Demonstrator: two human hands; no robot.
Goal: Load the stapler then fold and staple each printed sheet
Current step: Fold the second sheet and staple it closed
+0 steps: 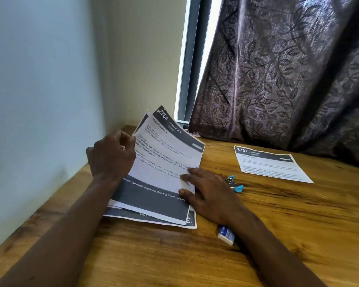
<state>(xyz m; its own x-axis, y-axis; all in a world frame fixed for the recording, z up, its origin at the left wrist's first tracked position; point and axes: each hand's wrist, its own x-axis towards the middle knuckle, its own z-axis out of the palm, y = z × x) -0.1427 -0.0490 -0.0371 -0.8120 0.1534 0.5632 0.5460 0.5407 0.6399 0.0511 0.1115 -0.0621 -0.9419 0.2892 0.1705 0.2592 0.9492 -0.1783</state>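
several sheets [153, 195] are unfolded; left hand [111, 154] pinches the top sheet [166, 160], right hand [207, 191] presses it flat. right of them: stapler [233, 183] (loading unclear), staple box [226, 235].

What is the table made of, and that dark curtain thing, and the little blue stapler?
The table looks like wood or wood-look laminate: brown grain streaks. The curtain seems woven fabric, slightly shiny, with a leaf pattern. The stapler appears to be blue plastic with shiny metal parts.

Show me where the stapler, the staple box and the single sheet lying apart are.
stapler [234, 184]: head view, on its blue end.
staple box [226, 235]: head view, on its top face.
single sheet [272, 164]: head view, on its printed middle.
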